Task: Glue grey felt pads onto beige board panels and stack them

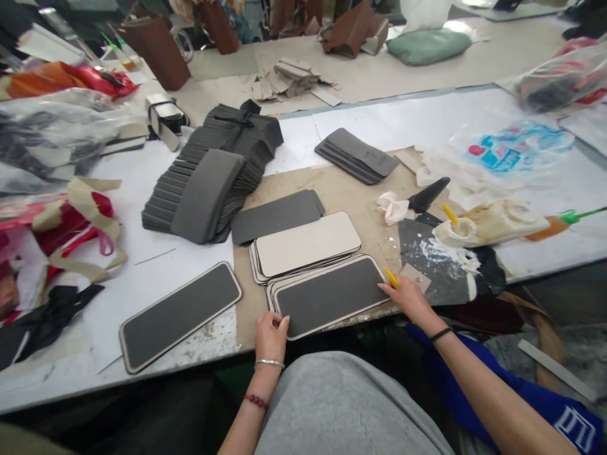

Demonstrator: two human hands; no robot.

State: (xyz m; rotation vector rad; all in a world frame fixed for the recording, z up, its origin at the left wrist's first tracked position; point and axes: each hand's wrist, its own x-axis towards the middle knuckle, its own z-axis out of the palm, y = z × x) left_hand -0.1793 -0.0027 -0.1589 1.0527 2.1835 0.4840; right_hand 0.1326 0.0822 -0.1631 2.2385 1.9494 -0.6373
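Observation:
A rectangular dark grey panel with a pale rim (pixel 332 296) lies on top of a stack at the table's front edge. My left hand (pixel 271 336) is closed at the near left corner of this panel, thumb along its edge. My right hand (pixel 411 298) grips a small yellow stick (pixel 391 278), its fingertips at the panel's right end. Just behind is a stack of cream panels (pixel 308 245), and behind that some plain dark grey pieces (pixel 279 216). Another rimmed grey panel (pixel 181 318) lies alone to the left.
A tied pile of dark grey pieces (pixel 213 170) stands at back left, a smaller stack (pixel 356 155) at back right. A glue-smeared bottle (pixel 502 222) lies on the right, near a white-smeared dark sheet (pixel 434 253). Fabric strips and plastic bags (pixel 47 145) crowd the left.

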